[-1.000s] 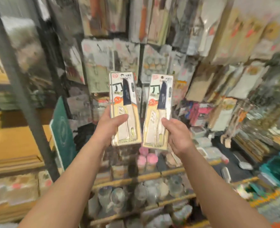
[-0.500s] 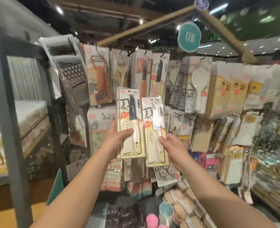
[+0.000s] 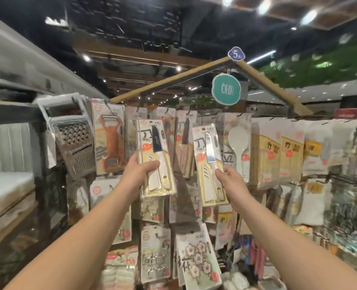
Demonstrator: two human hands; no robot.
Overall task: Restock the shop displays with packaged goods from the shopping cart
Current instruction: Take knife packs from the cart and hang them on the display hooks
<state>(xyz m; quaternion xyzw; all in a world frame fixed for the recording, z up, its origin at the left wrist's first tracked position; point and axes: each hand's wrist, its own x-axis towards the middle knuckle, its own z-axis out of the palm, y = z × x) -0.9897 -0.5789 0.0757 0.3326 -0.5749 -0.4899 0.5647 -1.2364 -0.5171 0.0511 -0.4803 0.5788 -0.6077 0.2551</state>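
So, two carded knife packs are being held up in front of the hanging display, and it looks like the hang-it-on-a-peg step is what's in hand. Far left, a box grater [image 3: 73, 141] and an orange peeler pack [image 3: 110, 141] are already hung on the top row. Next along, the left hand [image 3: 138, 174] is wrapped round the lower half of the left knife pack [image 3: 155, 158], thumb laid across the front, pack kept roughly upright. A gap is left between the two packs, where a brown-handled knife pack [image 3: 184, 143] can be seen hanging behind. Then the right knife pack [image 3: 210, 164] is gripped at its lower edge by the right hand [image 3: 233, 180], tilted slightly. For the next move, each pack's top hole would probably need to be lined up with a free peg; the pegs themselves can't really be made out behind the stock.
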